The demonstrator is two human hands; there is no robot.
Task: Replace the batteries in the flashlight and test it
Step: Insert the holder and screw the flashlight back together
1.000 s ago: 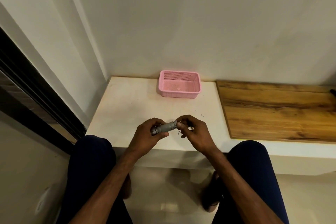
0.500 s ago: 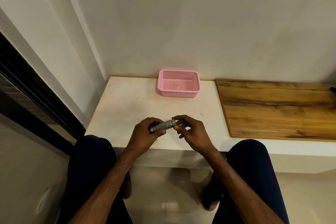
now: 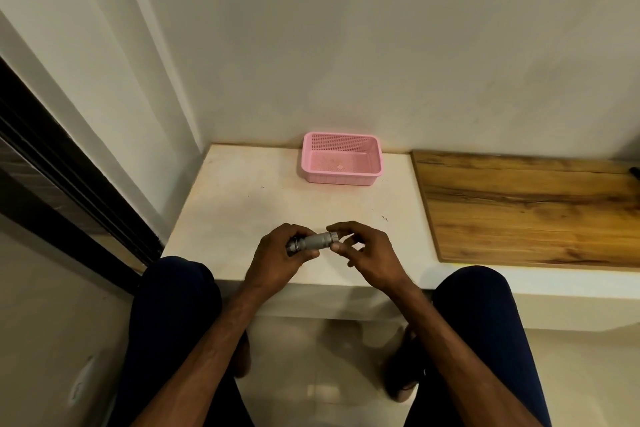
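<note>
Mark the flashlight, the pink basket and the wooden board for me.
flashlight [image 3: 317, 242], head view, middle of its grey barrel.
basket [image 3: 341, 179], head view, its front wall.
board [image 3: 530, 208], head view, bare top surface.

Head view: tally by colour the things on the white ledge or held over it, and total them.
Pink: 1, the basket.
Grey: 1, the flashlight, held by the left hand and right hand.
Wood brown: 1, the board.
Black: 1, a cut-off sliver at the board's right edge.
Total: 4.
</note>
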